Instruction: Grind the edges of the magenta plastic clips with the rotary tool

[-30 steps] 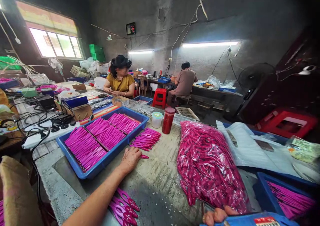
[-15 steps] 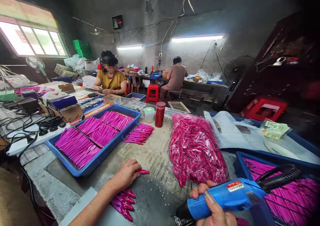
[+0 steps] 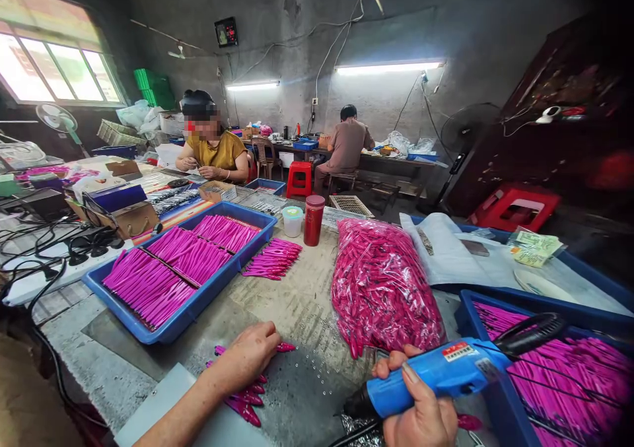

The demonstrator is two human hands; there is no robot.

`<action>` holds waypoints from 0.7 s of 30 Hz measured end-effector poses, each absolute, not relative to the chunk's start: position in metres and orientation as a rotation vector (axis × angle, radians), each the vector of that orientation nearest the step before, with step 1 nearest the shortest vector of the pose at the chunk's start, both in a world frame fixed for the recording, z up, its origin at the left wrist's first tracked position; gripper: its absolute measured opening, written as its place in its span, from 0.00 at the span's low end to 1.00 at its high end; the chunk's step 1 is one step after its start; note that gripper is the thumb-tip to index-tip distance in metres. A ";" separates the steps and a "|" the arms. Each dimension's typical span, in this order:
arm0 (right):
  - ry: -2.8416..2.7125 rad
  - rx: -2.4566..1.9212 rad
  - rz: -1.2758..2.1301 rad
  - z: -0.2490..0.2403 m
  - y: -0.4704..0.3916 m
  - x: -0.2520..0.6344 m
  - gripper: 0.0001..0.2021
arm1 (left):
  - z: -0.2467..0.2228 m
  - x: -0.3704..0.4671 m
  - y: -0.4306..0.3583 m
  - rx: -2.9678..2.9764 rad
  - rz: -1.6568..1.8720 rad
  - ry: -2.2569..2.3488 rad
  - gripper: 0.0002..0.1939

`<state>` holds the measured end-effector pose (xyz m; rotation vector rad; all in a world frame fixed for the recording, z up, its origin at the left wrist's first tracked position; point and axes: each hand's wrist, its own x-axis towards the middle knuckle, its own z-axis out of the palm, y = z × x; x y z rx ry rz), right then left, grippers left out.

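My left hand (image 3: 253, 353) is closed over a slim magenta piece with a glossy pointed tip (image 3: 286, 347); the fingers hide most of it. Beneath the wrist, several similar magenta pieces (image 3: 246, 407) lie fanned on the table. My right hand (image 3: 421, 404) is wrapped around a blue electric screwdriver (image 3: 426, 379), its black nose pointing left and down toward the table's front. Tiny shiny rings (image 3: 317, 361) are scattered between the two hands. Just beyond the screwdriver stands a clear bag (image 3: 386, 288) packed with magenta pieces.
A blue tray (image 3: 171, 331) of magenta pieces stands at left, another blue tray (image 3: 500, 394) at right. More pieces (image 3: 272, 259) lie near a red canister (image 3: 314, 222) and a small lidded tub (image 3: 292, 224). Black cables (image 3: 37, 302) run along the left edge. Two people sit farther back.
The view has shifted slightly. My right hand and the screwdriver sit a little farther left. More of a magenta piece's back end shows left of my left hand, which stays closed.
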<state>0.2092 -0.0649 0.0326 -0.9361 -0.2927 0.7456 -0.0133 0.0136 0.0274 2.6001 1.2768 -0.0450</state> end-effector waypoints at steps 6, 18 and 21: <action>-0.259 -0.946 0.740 0.038 -0.064 0.207 0.18 | 0.025 -0.012 0.020 2.540 -0.032 1.426 0.12; -0.252 -0.938 0.762 0.040 -0.065 0.207 0.19 | 0.012 -0.015 0.027 2.392 0.145 1.496 0.09; -0.275 -0.931 0.760 0.040 -0.065 0.207 0.18 | 0.011 -0.016 0.029 2.367 0.189 1.458 0.07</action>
